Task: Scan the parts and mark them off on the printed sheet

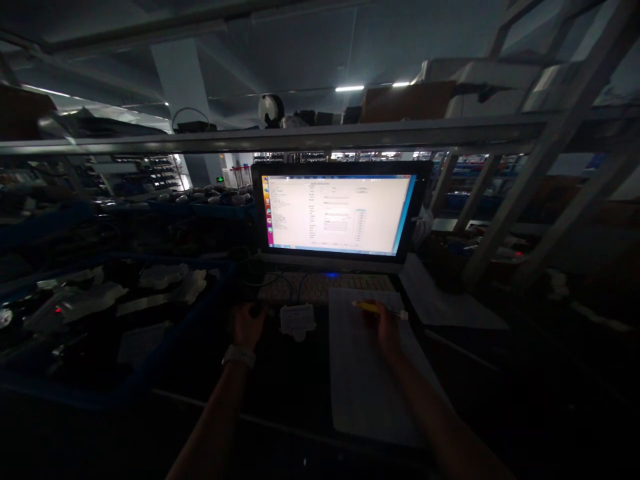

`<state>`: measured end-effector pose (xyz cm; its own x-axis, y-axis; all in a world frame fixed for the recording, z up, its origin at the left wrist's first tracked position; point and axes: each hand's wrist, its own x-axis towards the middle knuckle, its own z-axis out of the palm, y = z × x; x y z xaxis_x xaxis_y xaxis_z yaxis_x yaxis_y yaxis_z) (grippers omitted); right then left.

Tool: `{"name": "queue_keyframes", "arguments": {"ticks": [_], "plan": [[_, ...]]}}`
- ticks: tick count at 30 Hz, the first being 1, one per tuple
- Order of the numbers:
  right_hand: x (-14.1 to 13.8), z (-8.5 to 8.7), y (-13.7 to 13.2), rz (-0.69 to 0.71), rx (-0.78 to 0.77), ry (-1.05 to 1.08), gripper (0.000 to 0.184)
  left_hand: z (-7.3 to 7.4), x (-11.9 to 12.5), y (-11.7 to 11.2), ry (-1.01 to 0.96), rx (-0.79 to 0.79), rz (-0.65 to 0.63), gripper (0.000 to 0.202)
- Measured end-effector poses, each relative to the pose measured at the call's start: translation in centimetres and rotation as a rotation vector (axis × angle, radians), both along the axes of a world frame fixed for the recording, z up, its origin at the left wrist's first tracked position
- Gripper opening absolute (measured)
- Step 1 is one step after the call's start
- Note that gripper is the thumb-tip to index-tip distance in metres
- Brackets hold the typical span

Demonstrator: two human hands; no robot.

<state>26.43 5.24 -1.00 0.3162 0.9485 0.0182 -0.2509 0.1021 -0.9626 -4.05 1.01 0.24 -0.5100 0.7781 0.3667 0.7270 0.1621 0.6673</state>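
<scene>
My right hand (385, 327) is closed around a slim yellow pen-like object (369, 307) with a pale end, held over a white sheet of paper (360, 373). A small white piece (403, 315) shows just right of that hand. My left hand (249, 325), with a pale band on its wrist, is curled at the front left of the keyboard (320, 285). Something dark is at its fingertips, too dim to name. Between the hands lies a pale flat piece with tabs (298, 320), apart from both.
A lit monitor (335, 213) stands behind the keyboard under a metal shelf (310, 139). At left, a blue bin (165, 363) holds several pale and dark parts. More paper (450, 303) lies at right, near slanted metal posts (520, 147). The room is dim.
</scene>
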Motion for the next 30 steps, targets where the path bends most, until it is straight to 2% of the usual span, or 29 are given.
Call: {"name": "queue_keyframes", "arguments": {"ticks": [5,9,11,15,18,22,30], "plan": [[0.0,0.2,-0.2,0.01,0.011,0.019,0.049,1.2,0.9,-1.3,-0.241,0.124,-0.071,0.038],[-0.2,0.3,-0.3,0.025,0.019,0.02,0.049,2.5,2.0,-2.5,-0.623,0.333,-0.259,0.051],[-0.2,0.3,-0.3,0.022,0.023,0.028,0.05,3.2,2.7,-2.7,-0.715,0.364,-0.345,0.058],[-0.2,0.5,-0.3,0.018,0.036,0.045,0.048,3.5,3.8,-2.6,-0.657,0.314,-0.42,0.051],[-0.1,0.7,-0.5,0.026,0.019,0.043,0.048,2.9,4.1,-2.2,-0.523,0.286,-0.414,0.043],[-0.1,1.0,-0.7,0.018,0.002,0.045,0.048,1.9,4.1,-2.0,-0.387,0.28,-0.413,0.042],[-0.2,1.2,-0.8,-0.013,0.009,0.042,0.048,1.4,4.4,-1.9,-0.315,0.286,-0.418,0.043]]}}
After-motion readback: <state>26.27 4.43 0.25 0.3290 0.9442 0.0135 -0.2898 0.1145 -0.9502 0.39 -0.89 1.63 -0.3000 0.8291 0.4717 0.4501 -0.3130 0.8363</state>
